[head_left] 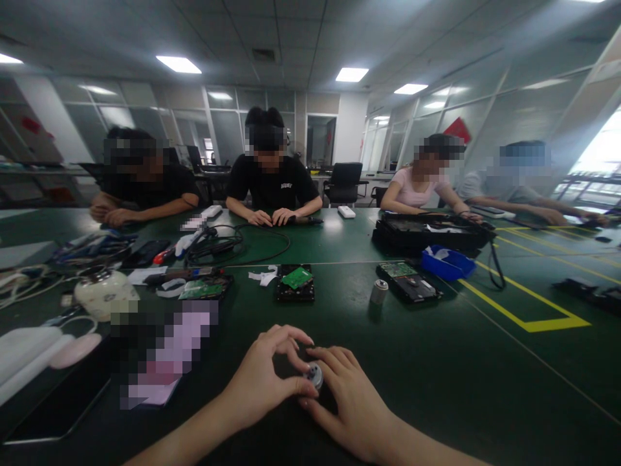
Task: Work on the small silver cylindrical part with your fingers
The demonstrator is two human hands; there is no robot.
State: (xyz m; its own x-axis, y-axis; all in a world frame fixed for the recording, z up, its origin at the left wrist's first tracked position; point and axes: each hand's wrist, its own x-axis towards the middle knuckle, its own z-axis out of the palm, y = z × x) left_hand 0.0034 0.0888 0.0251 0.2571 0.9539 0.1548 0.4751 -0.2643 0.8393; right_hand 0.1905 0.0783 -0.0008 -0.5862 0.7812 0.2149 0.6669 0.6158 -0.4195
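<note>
Low over the near part of the green table, a small round silver metal part (pixel 315 375), like a little motor seen end-on, sits between both hands. My left hand (pixel 269 372) has its thumb against the part's near side, with its index finger arched over the top. Fingers of my right hand (pixel 352 388) curl along the right side, its thumb below. A similar silver cylinder (pixel 379 292) stands upright farther off. Beyond my hands lies a hard drive (pixel 306 292) with a green circuit board on it. Another opened hard drive (pixel 412 285) lies right of the standing cylinder.
A blue tray (pixel 449 264) and a black case (pixel 429 234) stand at the far right. Left are a cream jar (pixel 104 294), a phone (pixel 58 404), cables and a third drive (pixel 213 288). A power screwdriver (pixel 179 275) lies there. Several people sit across the table (pixel 466 375).
</note>
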